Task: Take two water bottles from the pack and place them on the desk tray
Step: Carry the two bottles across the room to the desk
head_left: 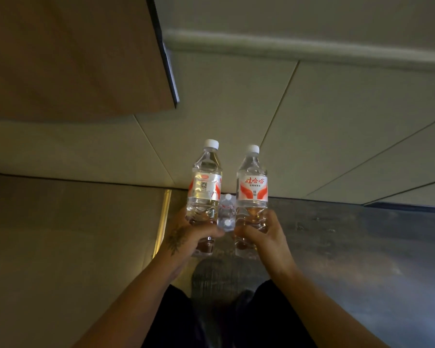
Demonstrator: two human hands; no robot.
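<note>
Holding two bottles upright, one per hand, above pack (227, 212) on floor.
- Left hand (190, 234): fingers wrapped tight round lower body of left bottle (204, 187).
- Right hand (264, 237): fingers wrapped tight round lower body of right bottle (252, 187).
- Bottles side by side, apart, white caps on.
- Tray not in view; wooden desk (73, 59) edge upper left.
- Judgement: carry step. Keep bottles vertical, grip low ribbed section without crushing, locate tray before lowering, set bases flat one at a time.
</note>
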